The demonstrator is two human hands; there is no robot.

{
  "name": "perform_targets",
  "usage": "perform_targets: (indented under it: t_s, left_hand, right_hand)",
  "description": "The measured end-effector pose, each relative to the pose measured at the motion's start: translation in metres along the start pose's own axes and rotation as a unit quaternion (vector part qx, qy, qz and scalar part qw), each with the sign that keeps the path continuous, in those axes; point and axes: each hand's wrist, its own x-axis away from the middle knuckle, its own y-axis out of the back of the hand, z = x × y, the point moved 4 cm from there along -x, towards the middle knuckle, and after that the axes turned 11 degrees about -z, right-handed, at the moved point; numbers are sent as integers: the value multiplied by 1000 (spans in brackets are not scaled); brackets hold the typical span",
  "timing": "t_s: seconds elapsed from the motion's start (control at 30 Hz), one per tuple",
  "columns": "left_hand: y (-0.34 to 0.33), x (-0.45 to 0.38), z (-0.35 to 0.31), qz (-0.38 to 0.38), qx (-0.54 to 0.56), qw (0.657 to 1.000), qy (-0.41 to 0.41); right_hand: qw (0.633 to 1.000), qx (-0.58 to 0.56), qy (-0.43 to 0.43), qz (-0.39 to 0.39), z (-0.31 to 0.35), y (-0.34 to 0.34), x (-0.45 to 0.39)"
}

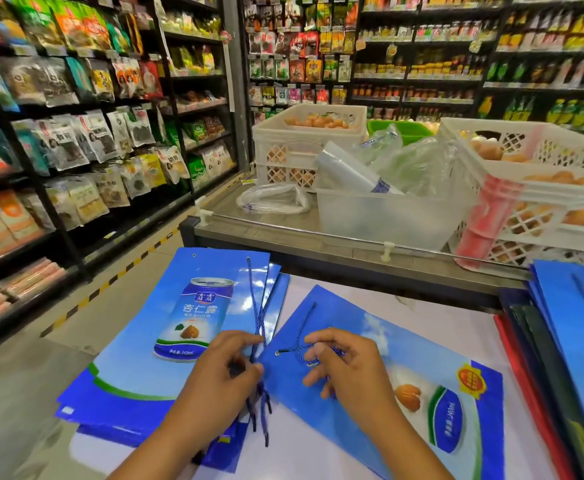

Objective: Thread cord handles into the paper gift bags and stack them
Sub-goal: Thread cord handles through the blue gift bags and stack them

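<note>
right hand [339,362] pinches cord [304,353] by bag [387,375] eyelet, mid worktop. left hand [228,368] grips spare cords [257,317]. cord's limp & light, so hold nr the stiff tip.

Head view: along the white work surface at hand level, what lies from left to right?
Stack of flat blue bags → left hand gripping spare blue cords → right hand pinching the cord at the eyelet of the middle bag → pile of bags on the right.
</note>
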Motion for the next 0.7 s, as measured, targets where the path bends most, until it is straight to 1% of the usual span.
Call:
perform_targets:
  t_s: [0.13, 0.2, 0.27, 0.4, 0.5, 0.6, 0.63, 0.7]
  left_hand:
    - [-7, -17, -9, 41, -87, 995, 15]
    - [-10, -23, -12, 40, -113, 993, 7]
    - [-11, -26, -15, 22, -122, 992, -5]
    - [-15, -27, -14, -4, -98, 995, -16]
    - [-15, -29, -8, -5, -71, 997, 9]
    - [-14, -32, -5, 27, -32, 997, 72]
    - [-13, -33, -4, 48, -12, 994, 96]
    - [-12, -33, -8, 108, 21, 987, 114]
  right_hand:
    - [1000, 11, 4, -19, -4, -1, -1]
    - [1000, 20, 2, -21, -6, -2, -1]
    - [999, 41, 5, -25, -6, -1, -1]
    - [995, 88, 19, -30, -6, 0, -2]
    - [993, 107, 29, -29, -5, -2, -1]
    - [993, 106, 36, -28, -4, -4, 0]
    - [994, 103, 36, -28, -4, -5, 1]
    - [994, 95, 37, -29, -4, -5, 1]
